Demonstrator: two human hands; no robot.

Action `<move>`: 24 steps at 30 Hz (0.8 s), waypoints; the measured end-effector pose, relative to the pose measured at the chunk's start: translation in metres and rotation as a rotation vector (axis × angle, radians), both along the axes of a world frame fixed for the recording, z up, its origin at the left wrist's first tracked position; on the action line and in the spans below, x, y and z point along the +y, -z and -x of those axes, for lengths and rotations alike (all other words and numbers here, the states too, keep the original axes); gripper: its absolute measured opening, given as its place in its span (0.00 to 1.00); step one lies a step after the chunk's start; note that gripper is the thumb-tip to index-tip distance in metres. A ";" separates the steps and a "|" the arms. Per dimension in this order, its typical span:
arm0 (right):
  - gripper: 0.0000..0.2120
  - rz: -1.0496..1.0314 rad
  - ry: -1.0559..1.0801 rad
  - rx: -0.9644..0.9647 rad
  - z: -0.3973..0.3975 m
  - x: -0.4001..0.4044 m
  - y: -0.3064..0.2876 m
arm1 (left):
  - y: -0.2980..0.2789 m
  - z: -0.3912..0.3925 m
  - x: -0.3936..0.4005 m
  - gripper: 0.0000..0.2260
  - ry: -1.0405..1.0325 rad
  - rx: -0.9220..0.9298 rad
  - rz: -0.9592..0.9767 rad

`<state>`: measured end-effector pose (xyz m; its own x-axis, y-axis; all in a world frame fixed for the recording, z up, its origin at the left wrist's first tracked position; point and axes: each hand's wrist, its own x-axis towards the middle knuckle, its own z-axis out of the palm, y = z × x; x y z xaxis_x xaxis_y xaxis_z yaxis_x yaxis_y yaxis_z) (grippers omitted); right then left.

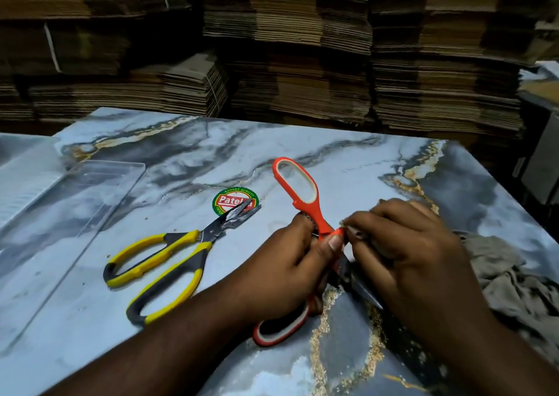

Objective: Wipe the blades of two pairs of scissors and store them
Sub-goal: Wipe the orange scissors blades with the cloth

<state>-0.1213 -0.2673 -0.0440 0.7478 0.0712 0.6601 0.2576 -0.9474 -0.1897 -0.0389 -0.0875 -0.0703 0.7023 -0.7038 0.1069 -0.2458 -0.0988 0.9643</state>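
- Head view: my left hand grips the orange scissors near the pivot, above the desk.
- My right hand pinches the grey cloth against their blade.
- The yellow scissors lie on the desk, left of my hands, beside a clear box.

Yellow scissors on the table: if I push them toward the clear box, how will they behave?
The yellow scissors lie flat with handles splayed, so they will probably slide rather than roll. The glossy marble-patterned table likely offers little grip. Pushed on one handle, they may pivot or close at the joint; the metal blades look rigid.
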 end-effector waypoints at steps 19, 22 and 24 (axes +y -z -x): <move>0.06 0.050 0.013 0.048 0.000 0.002 0.000 | 0.002 -0.003 0.002 0.09 0.032 0.021 0.023; 0.09 0.055 -0.011 0.057 0.003 0.002 0.005 | 0.003 -0.005 0.003 0.12 0.021 -0.004 -0.011; 0.08 0.037 -0.013 0.063 0.002 0.004 0.001 | 0.001 -0.005 0.003 0.10 0.013 -0.012 -0.002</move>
<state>-0.1231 -0.2638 -0.0454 0.7866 0.1042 0.6087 0.2584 -0.9507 -0.1712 -0.0339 -0.0842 -0.0717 0.6918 -0.7130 0.1138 -0.2589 -0.0978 0.9609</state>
